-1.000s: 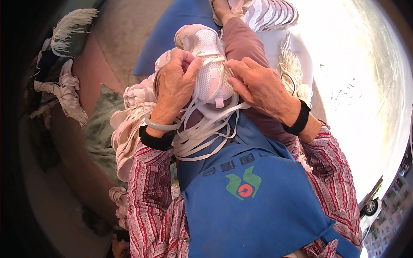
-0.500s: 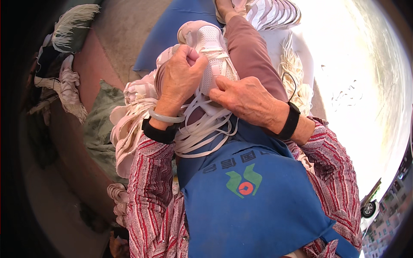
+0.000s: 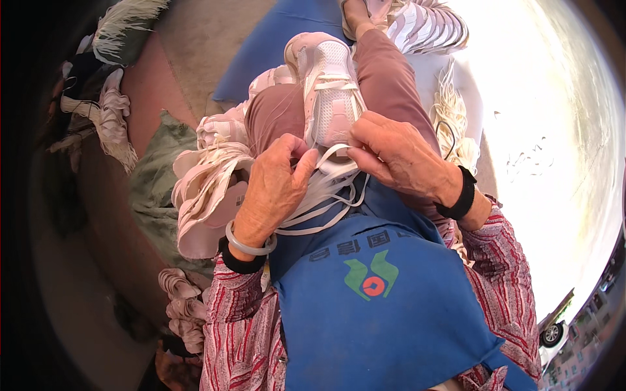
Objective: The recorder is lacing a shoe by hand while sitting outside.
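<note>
On my lap lies a pale pink and white sneaker (image 3: 336, 107), its toe pointing away from me and a white lace threaded across its mesh front. A white shoelace (image 3: 331, 151) arcs between my two hands at the near end of the sneaker. My left hand (image 3: 277, 182) pinches it between thumb and forefinger. From the right, my right hand (image 3: 404, 155) pinches the other end of that arc, its fingertips close to the sneaker's edge. Below them, a loose bunch of white shoelaces (image 3: 323, 199) spreads over my blue apron (image 3: 385, 326).
Stacked pink shoe pieces (image 3: 202, 215) lie beside my left thigh. More striped white ones (image 3: 430, 29) sit beyond my foot. A bundle of cream laces (image 3: 450, 124) lies right of my leg. Green cloth (image 3: 156, 176) and hanging cream strands (image 3: 124, 29) are at left.
My left hand has come down toward me from beside the sneaker's front to its near end. My right hand has shifted slightly right. A lace now shows stretched between them.
</note>
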